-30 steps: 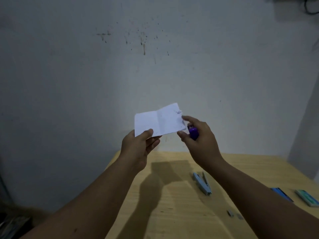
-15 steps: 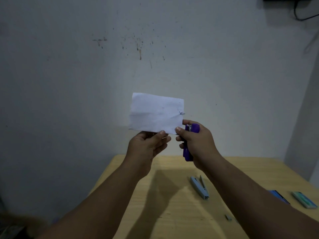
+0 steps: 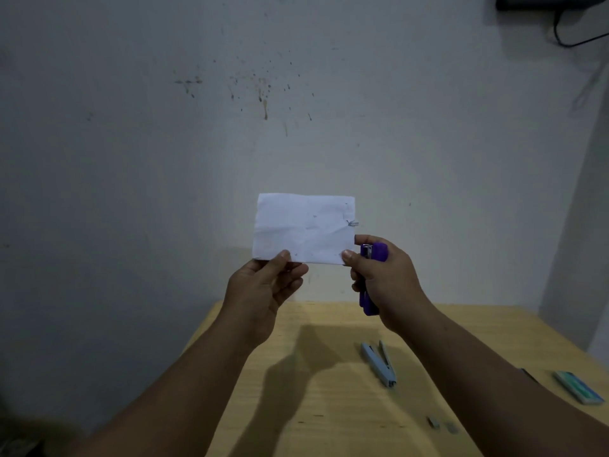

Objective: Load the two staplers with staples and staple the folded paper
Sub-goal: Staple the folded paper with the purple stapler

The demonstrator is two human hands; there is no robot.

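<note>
A: Changes since 0.5 s ago?
B: Few. The left hand (image 3: 263,291) still pinches the folded paper (image 3: 304,227) upright; the right hand (image 3: 384,278) stays clamped on the purple stapler (image 3: 374,252).
A: Hidden?
B: The forearm cuts off a dark item; the blue stapler (image 3: 379,362) lies on the worktop (image 3: 313,407).

Both forearms extend forward and upward, hands raised at chest height before the wall. Left hand (image 3: 263,288): thumb on the near face of the folded paper (image 3: 304,227), fingers curled behind it. Right hand (image 3: 384,285): wrapped around the purple stapler (image 3: 374,252), thumb tip touching the paper's lower right corner.
</note>
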